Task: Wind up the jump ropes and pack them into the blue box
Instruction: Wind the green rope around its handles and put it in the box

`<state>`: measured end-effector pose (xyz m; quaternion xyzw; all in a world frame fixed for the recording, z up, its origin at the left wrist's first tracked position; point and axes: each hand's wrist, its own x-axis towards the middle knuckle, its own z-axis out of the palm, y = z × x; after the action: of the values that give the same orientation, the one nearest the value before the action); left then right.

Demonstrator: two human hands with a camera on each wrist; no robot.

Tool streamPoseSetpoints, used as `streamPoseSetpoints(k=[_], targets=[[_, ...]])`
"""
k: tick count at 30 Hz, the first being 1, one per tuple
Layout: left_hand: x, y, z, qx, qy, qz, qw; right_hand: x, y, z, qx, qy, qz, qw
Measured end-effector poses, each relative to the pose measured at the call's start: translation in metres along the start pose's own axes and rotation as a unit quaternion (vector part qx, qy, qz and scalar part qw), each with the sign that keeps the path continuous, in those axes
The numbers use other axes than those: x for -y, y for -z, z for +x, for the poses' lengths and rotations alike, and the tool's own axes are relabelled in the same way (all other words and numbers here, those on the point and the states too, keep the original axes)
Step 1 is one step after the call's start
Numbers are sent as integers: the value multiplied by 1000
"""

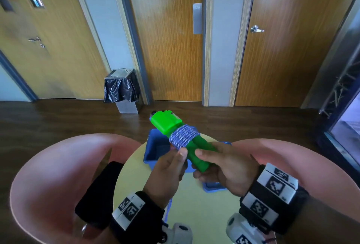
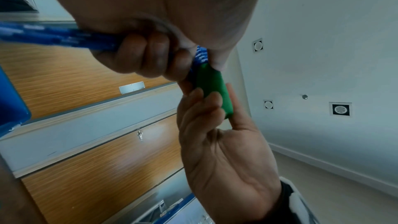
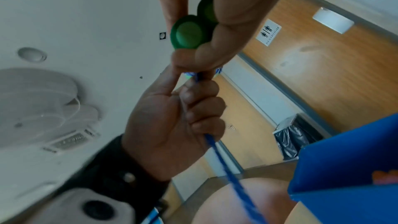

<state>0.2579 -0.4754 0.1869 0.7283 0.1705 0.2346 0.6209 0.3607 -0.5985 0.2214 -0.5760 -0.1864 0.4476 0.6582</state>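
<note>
Two green jump-rope handles (image 1: 175, 132) are held side by side above the blue box (image 1: 155, 150), with blue-and-white rope (image 1: 184, 136) coiled around their middle. My right hand (image 1: 214, 158) grips the handles' near ends (image 3: 189, 31). My left hand (image 1: 173, 162) touches the coil with its thumb, and its curled fingers (image 3: 200, 108) hold the loose rope (image 3: 226, 168). That tail hangs down past my left wrist (image 1: 168, 206). In the left wrist view the rope (image 2: 53, 37) runs out to the left from my fingers (image 2: 150, 57), beside one handle (image 2: 213, 88).
The box stands on a round yellow table (image 1: 194, 204) and has something orange inside (image 3: 385, 177). Pink chairs (image 1: 48, 175) flank the table, the left one bearing a black object (image 1: 97, 195). A bin with a black bag (image 1: 121, 86) stands by the wooden doors.
</note>
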Motion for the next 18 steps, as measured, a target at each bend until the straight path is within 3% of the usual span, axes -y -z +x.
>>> streamPoseSetpoints(k=[3, 5, 8, 11, 14, 18], targets=[[4, 16, -1, 2, 14, 60, 998, 1, -4, 10, -87, 97, -104, 986], [7, 30, -3, 3, 3, 129, 992, 5, -2, 17, -181, 139, -209, 951], [6, 50, -4, 39, -29, 254, 966, 7, -6, 27, -194, 132, -371, 899], [-3, 70, 2, 87, -60, 402, 909, 0, -19, 37, -178, 130, -489, 844], [-13, 92, 16, 146, -107, 497, 849, -2, -37, 44, -157, 156, -510, 832], [-19, 123, 41, 187, -190, 588, 764, 5, -63, 54, -83, 116, -596, 790]])
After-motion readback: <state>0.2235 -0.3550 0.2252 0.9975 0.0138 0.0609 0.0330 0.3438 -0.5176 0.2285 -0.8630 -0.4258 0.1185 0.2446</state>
